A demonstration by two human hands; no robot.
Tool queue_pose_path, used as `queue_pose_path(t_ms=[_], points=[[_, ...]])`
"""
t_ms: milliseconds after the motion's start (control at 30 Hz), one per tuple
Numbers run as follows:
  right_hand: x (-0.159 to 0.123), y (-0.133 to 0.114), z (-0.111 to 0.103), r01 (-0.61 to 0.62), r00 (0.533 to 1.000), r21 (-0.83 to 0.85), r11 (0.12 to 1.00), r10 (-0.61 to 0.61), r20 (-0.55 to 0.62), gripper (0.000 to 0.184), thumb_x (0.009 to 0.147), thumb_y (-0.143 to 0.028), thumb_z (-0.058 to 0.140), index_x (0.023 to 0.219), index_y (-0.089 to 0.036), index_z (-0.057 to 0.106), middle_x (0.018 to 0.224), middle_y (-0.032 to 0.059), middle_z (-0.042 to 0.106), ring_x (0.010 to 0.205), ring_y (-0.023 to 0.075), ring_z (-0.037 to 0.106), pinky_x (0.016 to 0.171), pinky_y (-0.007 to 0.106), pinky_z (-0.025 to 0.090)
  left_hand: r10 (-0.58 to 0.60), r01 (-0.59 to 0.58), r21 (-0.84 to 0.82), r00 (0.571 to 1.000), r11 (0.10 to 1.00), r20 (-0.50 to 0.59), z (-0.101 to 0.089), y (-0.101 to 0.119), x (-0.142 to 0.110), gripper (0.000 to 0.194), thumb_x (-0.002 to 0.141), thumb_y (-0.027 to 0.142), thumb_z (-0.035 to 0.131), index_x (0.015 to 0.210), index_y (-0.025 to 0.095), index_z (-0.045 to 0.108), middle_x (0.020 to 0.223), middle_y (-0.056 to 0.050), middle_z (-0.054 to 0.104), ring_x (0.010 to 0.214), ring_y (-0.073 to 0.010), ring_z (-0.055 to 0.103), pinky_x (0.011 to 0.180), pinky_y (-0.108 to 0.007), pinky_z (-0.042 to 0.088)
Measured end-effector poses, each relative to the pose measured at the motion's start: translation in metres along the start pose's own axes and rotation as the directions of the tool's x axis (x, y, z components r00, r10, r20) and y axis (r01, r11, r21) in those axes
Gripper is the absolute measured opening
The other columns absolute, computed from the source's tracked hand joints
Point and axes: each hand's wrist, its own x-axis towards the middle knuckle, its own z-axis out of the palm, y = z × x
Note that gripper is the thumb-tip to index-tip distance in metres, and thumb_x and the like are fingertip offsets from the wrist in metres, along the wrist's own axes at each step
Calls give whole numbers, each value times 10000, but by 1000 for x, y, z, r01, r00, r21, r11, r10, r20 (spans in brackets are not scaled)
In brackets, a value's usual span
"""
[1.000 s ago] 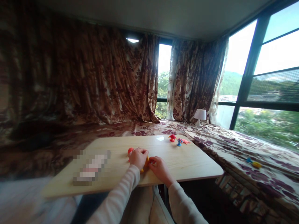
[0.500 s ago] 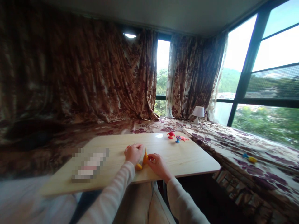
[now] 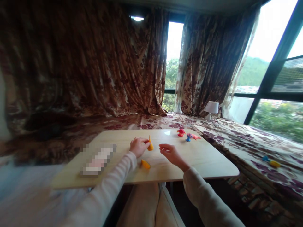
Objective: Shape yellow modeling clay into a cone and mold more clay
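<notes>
My left hand [image 3: 139,146] is closed, its thumb and fingers pinching a yellow piece with a wide base and a thin pointed tip [image 3: 150,145]. The piece stands upright over the table [image 3: 165,170]. A second yellow piece [image 3: 145,164], rounded and elongated, lies nearer the front edge, apart from both hands. To the right of the pointed piece, my right hand [image 3: 172,154] hovers with its fingers apart and nothing in them.
At the table's far right sit a red toy figure [image 3: 181,132], a blue one [image 3: 188,137] and a flat pink-orange toy [image 3: 195,136]. A blurred-out item [image 3: 98,160] lies at left. On the patterned ledge are a white lamp [image 3: 210,108] and a blue-and-yellow toy [image 3: 274,163].
My right hand has let go of the pointed yellow piece and moved right. My left hand has taken hold of that piece, now farther from me. The view has shifted.
</notes>
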Motion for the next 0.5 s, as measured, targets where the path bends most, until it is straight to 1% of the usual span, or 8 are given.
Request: queue_pose_path(t_ms=[100, 200, 300, 367, 433, 500], points=[[14, 2, -16, 15, 1000, -11, 1000, -15, 20, 289, 752, -203, 565, 992, -135, 710, 902, 100, 735, 782, 200, 670, 725, 322, 543, 30, -28, 81, 999, 996, -23, -3, -2, 16, 173, 737, 269, 608, 837, 251, 749, 970, -18, 741, 1049, -241, 579, 965, -359, 377], [28, 4, -22, 37, 997, -24, 999, -35, 72, 252, 732, -190, 576, 925, -144, 731, 865, 94, 745, 760, 217, 682, 701, 331, 546, 78, -77, 121, 997, 990, -4, 3, -1, 25, 151, 732, 256, 614, 791, 285, 750, 909, -2, 750, 1034, -238, 582, 967, -372, 362], [48, 7, -20, 70, 992, -41, 997, -65, 109, 237, 721, -169, 561, 872, -158, 744, 858, 90, 750, 771, 232, 689, 709, 343, 544, 133, -135, 124, 991, 983, 27, 14, 1, 30, 143, 737, 253, 611, 764, 279, 748, 877, -10, 752, 970, -225, 602, 929, -373, 383], [63, 12, -17, 87, 992, -54, 995, -82, 99, 241, 737, -176, 536, 859, -160, 744, 854, 97, 749, 780, 238, 690, 725, 357, 542, 171, -174, 115, 985, 978, 35, 21, 2, 33, 141, 739, 240, 607, 746, 280, 742, 855, 0, 752, 944, -214, 607, 915, -373, 391], [76, 23, -11, 96, 994, -64, 993, -91, 66, 238, 753, -207, 524, 838, -154, 740, 854, 114, 743, 802, 249, 686, 745, 374, 541, 194, -196, 112, 981, 974, 29, 30, 0, 35, 141, 734, 214, 607, 701, 271, 732, 797, -3, 745, 918, -211, 610, 913, -389, 396], [84, 41, -2, 89, 996, -59, 994, -87, 26, 277, 790, -276, 496, 870, -147, 727, 818, 127, 731, 754, 249, 685, 676, 370, 556, 224, -222, 103, 975, 970, -12, 40, -6, 37, 139, 728, 186, 607, 694, 256, 722, 772, -15, 729, 922, -218, 603, 947, -431, 382]])
